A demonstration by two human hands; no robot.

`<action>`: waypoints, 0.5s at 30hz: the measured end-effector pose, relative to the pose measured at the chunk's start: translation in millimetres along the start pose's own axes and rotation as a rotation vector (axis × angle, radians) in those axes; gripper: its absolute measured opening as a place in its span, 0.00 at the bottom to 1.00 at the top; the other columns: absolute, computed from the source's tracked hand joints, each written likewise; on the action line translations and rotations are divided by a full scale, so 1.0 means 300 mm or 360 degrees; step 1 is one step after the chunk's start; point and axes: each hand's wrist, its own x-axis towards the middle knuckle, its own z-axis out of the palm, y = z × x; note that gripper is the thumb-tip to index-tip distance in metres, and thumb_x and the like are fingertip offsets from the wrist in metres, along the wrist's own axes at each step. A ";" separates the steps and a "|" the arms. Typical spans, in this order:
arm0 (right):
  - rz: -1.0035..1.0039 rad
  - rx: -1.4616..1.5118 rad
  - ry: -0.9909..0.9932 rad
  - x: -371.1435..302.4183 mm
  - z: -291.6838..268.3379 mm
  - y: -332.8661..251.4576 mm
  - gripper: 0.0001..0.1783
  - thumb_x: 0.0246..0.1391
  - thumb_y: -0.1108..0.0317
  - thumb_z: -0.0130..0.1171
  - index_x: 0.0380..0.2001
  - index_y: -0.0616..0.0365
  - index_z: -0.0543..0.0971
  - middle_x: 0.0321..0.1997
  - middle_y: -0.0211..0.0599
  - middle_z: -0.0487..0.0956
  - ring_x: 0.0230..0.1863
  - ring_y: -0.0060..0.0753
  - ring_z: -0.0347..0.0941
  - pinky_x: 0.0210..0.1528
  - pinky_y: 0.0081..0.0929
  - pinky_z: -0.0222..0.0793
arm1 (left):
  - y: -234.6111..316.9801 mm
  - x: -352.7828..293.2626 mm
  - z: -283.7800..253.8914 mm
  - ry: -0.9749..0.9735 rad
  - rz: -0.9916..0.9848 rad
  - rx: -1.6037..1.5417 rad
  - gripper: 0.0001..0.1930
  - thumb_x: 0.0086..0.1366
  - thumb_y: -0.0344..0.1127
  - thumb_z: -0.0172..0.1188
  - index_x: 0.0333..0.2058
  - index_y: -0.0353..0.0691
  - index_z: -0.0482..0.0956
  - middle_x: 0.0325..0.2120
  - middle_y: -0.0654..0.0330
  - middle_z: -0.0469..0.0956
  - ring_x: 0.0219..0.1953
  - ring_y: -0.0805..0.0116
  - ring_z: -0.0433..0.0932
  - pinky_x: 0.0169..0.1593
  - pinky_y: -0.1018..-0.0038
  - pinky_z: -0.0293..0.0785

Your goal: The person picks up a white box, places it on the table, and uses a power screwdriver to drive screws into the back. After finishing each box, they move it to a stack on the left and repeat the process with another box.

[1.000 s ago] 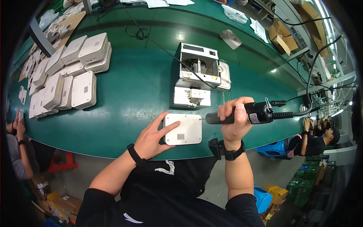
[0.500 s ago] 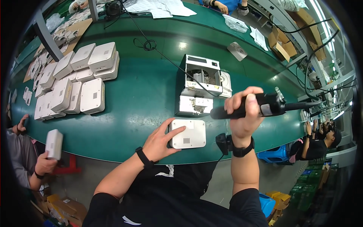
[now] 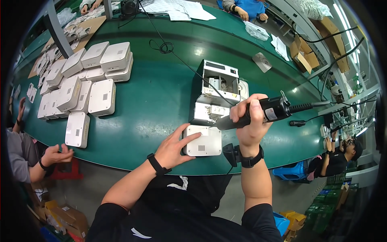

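Note:
A white plastic device housing (image 3: 210, 146) lies flat near the bench's front edge, with a vent grille and corner screw holes facing up. My left hand (image 3: 172, 148) grips its left side, the index finger stretched across the top and the thumb along the near edge. In my right hand (image 3: 250, 128) is a black electric screwdriver (image 3: 275, 109), fingers wrapped around its body. It slants down to the left, and its tip is near the housing's far edge; contact cannot be made out. Just beyond stands a screw feeder (image 3: 217, 90) with an open top.
White housings (image 3: 101, 97) are stacked at the left, beside a co-worker's hand (image 3: 56, 155). A looped cable (image 3: 165, 47) crosses the green bench (image 3: 157, 105). Papers (image 3: 177, 10) lie at the back, a cardboard box (image 3: 303, 54) at the far right.
My right hand has brought the screwdriver down and left toward the housing. The co-worker's housing now stands on the bench, let go. My left hand stays on its housing.

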 end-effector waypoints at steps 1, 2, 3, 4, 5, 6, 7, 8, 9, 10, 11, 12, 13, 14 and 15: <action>0.0003 0.0000 0.0003 -0.005 0.001 0.003 0.10 0.60 0.65 0.52 0.34 0.61 0.68 0.18 0.37 0.68 0.16 0.29 0.63 0.21 0.30 0.65 | 0.001 -0.001 0.001 -0.0004 -0.0002 -0.0001 0.41 0.46 0.39 0.76 0.61 0.62 0.70 0.64 0.52 0.58 0.58 0.46 0.70 0.59 0.59 0.72; 0.0005 -0.0010 -0.0004 -0.009 0.003 0.007 0.10 0.60 0.65 0.51 0.33 0.61 0.68 0.18 0.37 0.68 0.16 0.29 0.63 0.21 0.30 0.65 | 0.002 -0.002 0.000 -0.0007 -0.0006 0.0002 0.41 0.46 0.39 0.76 0.61 0.62 0.70 0.64 0.52 0.58 0.58 0.46 0.70 0.59 0.59 0.72; 0.0007 -0.0023 -0.0011 -0.010 0.003 0.010 0.10 0.60 0.65 0.51 0.33 0.61 0.68 0.18 0.37 0.68 0.16 0.29 0.63 0.21 0.30 0.65 | 0.004 0.000 0.001 -0.0009 -0.0009 0.0003 0.41 0.46 0.39 0.75 0.61 0.62 0.70 0.64 0.52 0.58 0.59 0.46 0.70 0.59 0.59 0.72; 0.0008 -0.0035 -0.0020 -0.012 0.004 0.014 0.10 0.60 0.65 0.51 0.33 0.61 0.68 0.18 0.37 0.68 0.16 0.29 0.63 0.21 0.30 0.65 | 0.006 0.001 0.002 -0.0010 -0.0012 0.0004 0.41 0.47 0.39 0.75 0.61 0.62 0.70 0.64 0.52 0.58 0.59 0.46 0.70 0.59 0.59 0.72; 0.0010 -0.0037 -0.0020 -0.016 0.005 0.025 0.10 0.60 0.65 0.51 0.33 0.61 0.68 0.18 0.37 0.68 0.16 0.29 0.63 0.21 0.30 0.65 | 0.008 0.003 0.002 -0.0010 -0.0013 0.0001 0.41 0.47 0.39 0.75 0.61 0.62 0.70 0.64 0.52 0.58 0.59 0.46 0.70 0.59 0.59 0.72; 0.0010 -0.0048 -0.0024 -0.021 0.004 0.043 0.10 0.60 0.65 0.52 0.33 0.61 0.67 0.18 0.37 0.68 0.16 0.29 0.63 0.21 0.29 0.65 | 0.011 0.005 0.002 0.0000 -0.0006 0.0006 0.40 0.46 0.39 0.75 0.61 0.61 0.71 0.64 0.52 0.59 0.59 0.46 0.70 0.58 0.59 0.72; 0.0009 -0.0059 -0.0028 -0.025 0.001 0.061 0.10 0.60 0.65 0.52 0.33 0.61 0.67 0.18 0.37 0.68 0.16 0.29 0.63 0.21 0.29 0.65 | 0.012 0.007 0.003 0.0011 0.0002 0.0010 0.39 0.46 0.39 0.75 0.60 0.60 0.71 0.64 0.52 0.59 0.59 0.47 0.70 0.58 0.60 0.72; 0.0013 -0.0065 -0.0037 -0.027 0.003 0.074 0.10 0.60 0.65 0.52 0.33 0.61 0.67 0.18 0.37 0.68 0.16 0.29 0.63 0.21 0.29 0.65 | 0.013 0.005 0.002 0.0025 0.0003 0.0017 0.39 0.46 0.39 0.75 0.60 0.59 0.72 0.64 0.53 0.59 0.58 0.47 0.70 0.58 0.60 0.73; 0.0019 -0.0064 -0.0042 -0.026 0.003 0.078 0.10 0.60 0.65 0.52 0.33 0.61 0.67 0.18 0.37 0.68 0.16 0.29 0.63 0.21 0.29 0.65 | 0.012 0.003 0.001 0.0028 -0.0005 0.0015 0.39 0.46 0.39 0.75 0.60 0.59 0.72 0.64 0.53 0.59 0.58 0.47 0.70 0.58 0.60 0.73; 0.0023 -0.0054 -0.0041 -0.024 0.001 0.080 0.10 0.60 0.65 0.52 0.33 0.61 0.66 0.18 0.37 0.68 0.16 0.29 0.63 0.21 0.29 0.64 | 0.012 0.002 0.001 0.0034 0.0001 0.0020 0.39 0.46 0.39 0.75 0.60 0.59 0.72 0.64 0.52 0.59 0.58 0.47 0.70 0.58 0.60 0.73; 0.0026 -0.0045 -0.0040 -0.021 -0.003 0.082 0.10 0.60 0.65 0.52 0.33 0.60 0.66 0.18 0.37 0.68 0.16 0.29 0.63 0.21 0.29 0.64 | 0.012 0.001 0.002 0.0040 0.0008 0.0025 0.39 0.46 0.39 0.75 0.60 0.59 0.72 0.64 0.52 0.59 0.58 0.47 0.70 0.58 0.60 0.73; 0.0028 -0.0035 -0.0037 -0.019 -0.005 0.084 0.10 0.60 0.66 0.52 0.32 0.60 0.66 0.18 0.37 0.68 0.16 0.29 0.63 0.21 0.29 0.64 | 0.012 0.001 0.002 0.0045 0.0016 0.0031 0.39 0.46 0.39 0.75 0.60 0.59 0.72 0.64 0.52 0.59 0.58 0.47 0.71 0.58 0.60 0.73; 0.0028 -0.0037 -0.0036 -0.018 -0.008 0.087 0.10 0.60 0.66 0.52 0.32 0.60 0.66 0.18 0.37 0.68 0.16 0.29 0.63 0.21 0.29 0.64 | 0.012 0.002 0.002 0.0044 0.0017 0.0029 0.39 0.46 0.39 0.75 0.60 0.59 0.72 0.64 0.52 0.59 0.58 0.47 0.71 0.58 0.60 0.73; 0.0045 0.0014 -0.0012 -0.019 -0.013 0.091 0.10 0.60 0.66 0.52 0.32 0.60 0.66 0.18 0.36 0.68 0.17 0.28 0.63 0.21 0.28 0.64 | 0.012 0.002 0.002 0.0032 0.0013 0.0026 0.39 0.46 0.39 0.75 0.60 0.60 0.71 0.64 0.52 0.59 0.58 0.47 0.70 0.58 0.60 0.73; 0.0062 0.0065 0.0012 -0.019 -0.018 0.095 0.10 0.60 0.66 0.52 0.32 0.60 0.66 0.18 0.36 0.67 0.17 0.28 0.63 0.21 0.28 0.64 | 0.012 0.001 0.002 0.0021 0.0010 0.0024 0.40 0.46 0.39 0.75 0.61 0.61 0.71 0.64 0.52 0.59 0.59 0.46 0.70 0.58 0.59 0.72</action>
